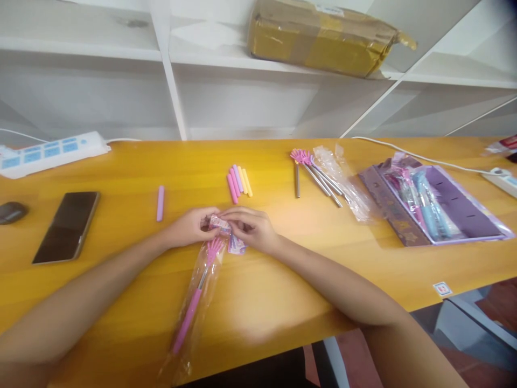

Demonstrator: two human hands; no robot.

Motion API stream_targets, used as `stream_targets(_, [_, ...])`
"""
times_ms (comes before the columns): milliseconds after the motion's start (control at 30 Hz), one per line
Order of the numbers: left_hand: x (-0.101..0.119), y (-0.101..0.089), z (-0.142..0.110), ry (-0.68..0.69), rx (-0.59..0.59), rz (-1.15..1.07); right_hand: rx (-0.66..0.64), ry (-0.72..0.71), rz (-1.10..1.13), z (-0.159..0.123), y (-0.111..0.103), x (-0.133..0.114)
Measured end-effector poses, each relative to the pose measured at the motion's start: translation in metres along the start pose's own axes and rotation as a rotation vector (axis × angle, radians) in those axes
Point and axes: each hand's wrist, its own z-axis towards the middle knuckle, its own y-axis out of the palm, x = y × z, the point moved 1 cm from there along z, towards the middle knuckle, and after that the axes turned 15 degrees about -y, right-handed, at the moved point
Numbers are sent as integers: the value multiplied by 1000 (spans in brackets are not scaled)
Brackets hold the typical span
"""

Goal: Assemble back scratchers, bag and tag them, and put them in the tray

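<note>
My left hand [189, 228] is closed on a small pink-and-white printed card [219, 224], pinched between thumb and fingers. From the other side, the curled fingers of my right hand [255, 228] meet the same card. Just below both hands lies a pink back scratcher [189, 318] inside a clear plastic bag [208, 296], its hand-shaped end toward the card. A few more printed cards [236, 246] rest on the table under my right hand. Whether the card touches the bag's mouth is hidden by my fingers.
Several pink, purple and yellow tubes [239, 182] lie beyond my hands, a single purple tube [160, 203] to the left. Metal-rod scratchers [323, 180], clear bags [351, 194] and a purple box [480, 215] sit right. A phone [67, 226] and power strip [52, 153] are left.
</note>
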Motion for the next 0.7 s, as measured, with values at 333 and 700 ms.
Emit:
stream_targets(333, [5,-2,0,-25,-38,-99,-39,-54,-7,-1,0,-2])
stream_targets(700, [4,-1,1,-31,-33,-168,-76,-44,-51,-2,-2,-5])
